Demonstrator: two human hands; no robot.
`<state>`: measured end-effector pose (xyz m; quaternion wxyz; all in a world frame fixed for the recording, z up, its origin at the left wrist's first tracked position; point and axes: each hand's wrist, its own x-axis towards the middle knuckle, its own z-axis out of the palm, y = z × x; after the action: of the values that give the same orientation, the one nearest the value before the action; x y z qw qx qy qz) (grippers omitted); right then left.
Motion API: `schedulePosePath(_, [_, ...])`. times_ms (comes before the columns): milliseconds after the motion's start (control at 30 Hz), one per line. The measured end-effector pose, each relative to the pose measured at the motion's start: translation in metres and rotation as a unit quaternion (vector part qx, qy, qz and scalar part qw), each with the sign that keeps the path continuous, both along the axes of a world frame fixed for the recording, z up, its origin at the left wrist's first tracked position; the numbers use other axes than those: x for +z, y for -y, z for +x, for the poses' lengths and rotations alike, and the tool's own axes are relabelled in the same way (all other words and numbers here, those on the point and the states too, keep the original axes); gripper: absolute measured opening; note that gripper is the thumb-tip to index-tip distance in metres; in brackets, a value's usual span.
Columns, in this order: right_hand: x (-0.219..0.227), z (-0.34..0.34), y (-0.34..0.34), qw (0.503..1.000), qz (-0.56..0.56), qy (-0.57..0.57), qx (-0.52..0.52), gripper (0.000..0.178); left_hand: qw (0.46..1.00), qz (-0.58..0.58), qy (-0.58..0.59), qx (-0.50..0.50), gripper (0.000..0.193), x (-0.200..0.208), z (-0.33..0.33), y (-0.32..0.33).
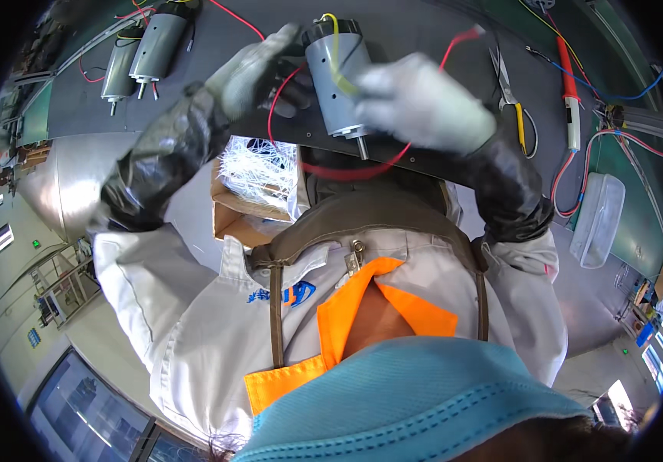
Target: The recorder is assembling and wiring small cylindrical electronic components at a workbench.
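Note:
A grey cylindrical motor (336,81) with a black end cap stands on the dark bench in front of me, its shaft pointing toward me. My left hand (248,78), in a pale glove, is open at its left side, fingers spread near the cap; contact is unclear. My gloved right hand (424,102) is blurred by motion at the motor's right. Its closed fingertips meet the end of a yellow-green wire (336,48) coming from the cap. A red wire (272,115) loops below the motor and passes by my right hand, its far end blurred.
Two more grey motors (158,45) lie at the far left. Scissors with yellow-and-black handles (517,115) and a red-and-white tool with a cord (570,96) lie right. Below the bench edge are a cardboard box (250,219) with white strands and a translucent plastic box (599,219).

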<state>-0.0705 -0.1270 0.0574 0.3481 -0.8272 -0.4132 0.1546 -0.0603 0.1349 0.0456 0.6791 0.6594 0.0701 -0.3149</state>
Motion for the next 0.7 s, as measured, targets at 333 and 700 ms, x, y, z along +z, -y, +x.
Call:
schedulePosePath(333, [-0.062, -0.017, -0.074, 0.906, 0.056, 0.374, 0.192, 0.013, 0.777, 0.529, 0.334, -0.066, 0.050, -0.047, 0.015, 0.026])
schedulePosePath(700, [-0.065, -0.038, -0.048, 0.932, 0.248, 0.264, 0.014, 0.020, 0.730, 0.511, 0.451, 0.047, 0.043, -0.085, 0.024, 0.029])
